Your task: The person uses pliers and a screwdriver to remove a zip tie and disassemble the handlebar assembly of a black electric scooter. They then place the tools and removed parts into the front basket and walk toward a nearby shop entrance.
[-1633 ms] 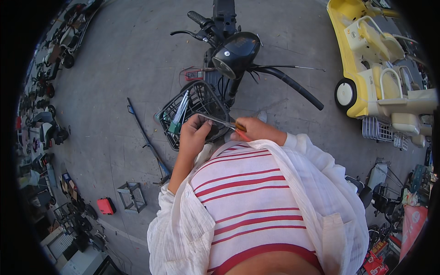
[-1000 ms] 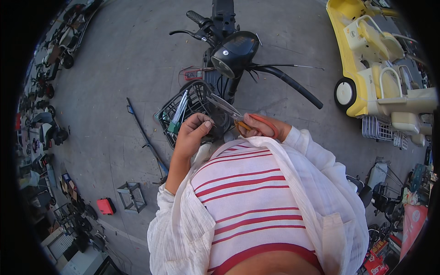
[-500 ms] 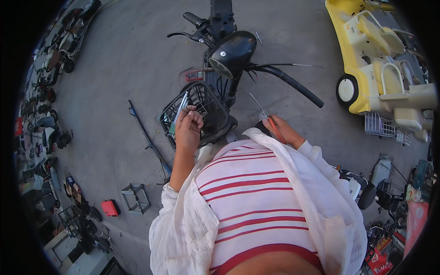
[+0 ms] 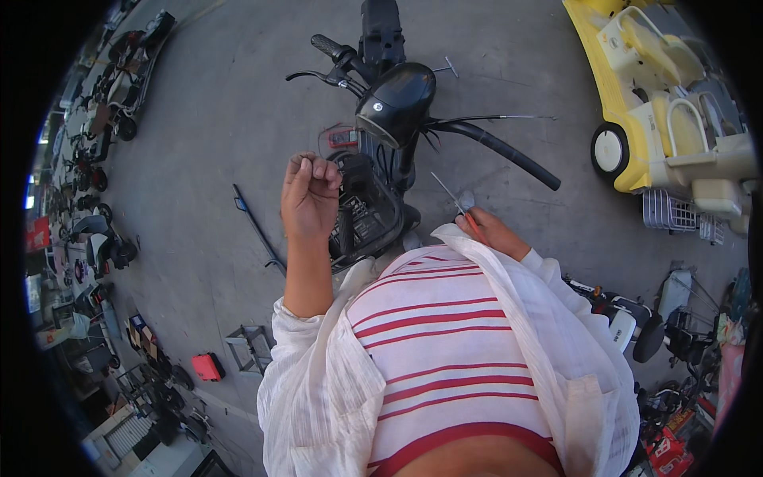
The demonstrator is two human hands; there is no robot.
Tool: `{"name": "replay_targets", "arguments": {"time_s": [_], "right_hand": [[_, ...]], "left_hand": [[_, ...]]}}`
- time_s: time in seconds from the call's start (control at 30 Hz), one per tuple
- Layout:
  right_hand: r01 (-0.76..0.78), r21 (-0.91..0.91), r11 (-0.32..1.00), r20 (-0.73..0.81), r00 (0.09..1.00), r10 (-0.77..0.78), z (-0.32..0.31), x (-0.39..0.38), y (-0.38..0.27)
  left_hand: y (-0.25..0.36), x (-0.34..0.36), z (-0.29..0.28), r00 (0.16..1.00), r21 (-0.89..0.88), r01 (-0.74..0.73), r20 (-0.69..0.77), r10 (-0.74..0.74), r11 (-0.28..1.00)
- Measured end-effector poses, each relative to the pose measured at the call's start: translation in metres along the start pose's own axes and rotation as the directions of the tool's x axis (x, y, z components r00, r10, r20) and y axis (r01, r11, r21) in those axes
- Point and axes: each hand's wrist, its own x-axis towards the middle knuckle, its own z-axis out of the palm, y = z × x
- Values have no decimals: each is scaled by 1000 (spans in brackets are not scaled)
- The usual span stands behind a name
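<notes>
My left hand (image 4: 311,199) is raised over the left part of the black wire basket (image 4: 394,219). Its fingers are curled together, and whatever they may pinch is too small or hidden to see. In my right hand (image 4: 502,234), close to my shirt, is a screwdriver (image 4: 476,227) with a red handle, its thin metal shaft pointing up and to the left. Ahead stands a black electric scooter with a rounded headlight housing (image 4: 396,103). Its right handlebar (image 4: 509,151) is bare, with a cable end sticking out; the left one carries a grip (image 4: 326,46) and brake lever.
A red meter (image 4: 342,138) lies beyond the basket. On the floor are a T-handled tool (image 4: 449,67), a dark metal bar (image 4: 256,226), a red case (image 4: 208,366) and a metal frame (image 4: 251,348). A yellow vehicle (image 4: 628,159) stands right; parked scooters (image 4: 99,238) line the left.
My left hand has risen and shifted slightly left, now covering the silver rods seen by the basket before. My right hand keeps the screwdriver in nearly the same place. The view has shifted a little.
</notes>
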Motion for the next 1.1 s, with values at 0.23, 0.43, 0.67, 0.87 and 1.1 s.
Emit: {"name": "replay_targets", "arguments": {"time_s": [0.23,0.43,0.67,0.87,1.1], "right_hand": [[-6,10,1000,-79,997,7,-14,-5,-2],[92,-166,982,-228,965,-129,-27,-5,-10],[87,-203,975,-300,943,-146,-32,-3,-30],[98,-232,968,-290,943,-165,-36,-2,-40],[97,-281,955,-283,942,-179,-39,2,-51]], "left_hand": [[-26,9,24,995,212,100,-21,-98,972],[-75,10,28,959,449,281,-91,-270,848],[-120,27,46,998,899,24,7,-68,438],[-134,35,50,997,929,16,15,-80,370],[-141,37,49,997,869,74,-67,-32,489]]}}
